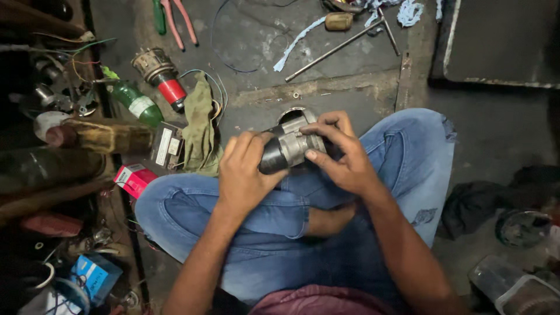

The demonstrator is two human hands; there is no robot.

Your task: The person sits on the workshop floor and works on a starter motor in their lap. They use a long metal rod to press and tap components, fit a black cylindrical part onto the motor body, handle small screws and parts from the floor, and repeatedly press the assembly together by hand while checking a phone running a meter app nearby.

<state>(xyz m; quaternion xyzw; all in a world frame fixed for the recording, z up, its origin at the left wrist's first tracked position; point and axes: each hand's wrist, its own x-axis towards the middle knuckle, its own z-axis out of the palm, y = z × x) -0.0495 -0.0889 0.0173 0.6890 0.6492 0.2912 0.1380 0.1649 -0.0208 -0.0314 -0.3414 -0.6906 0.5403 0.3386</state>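
We grip a metal motor housing (290, 147) over our crossed legs: left hand (245, 175) wrapped round its black end, right hand (344, 154) closed on the silver end. Green rag (199, 125), pliers (175, 20) lie on floor (262, 35).

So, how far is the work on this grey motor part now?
Already done, it seems: the armature with the red end lies apart on the floor, beside pliers. In hand: the left hand grips the black end of the grey motor housing, and the right hand presses its fingers on the metal body. What is left cannot be judged from this view.
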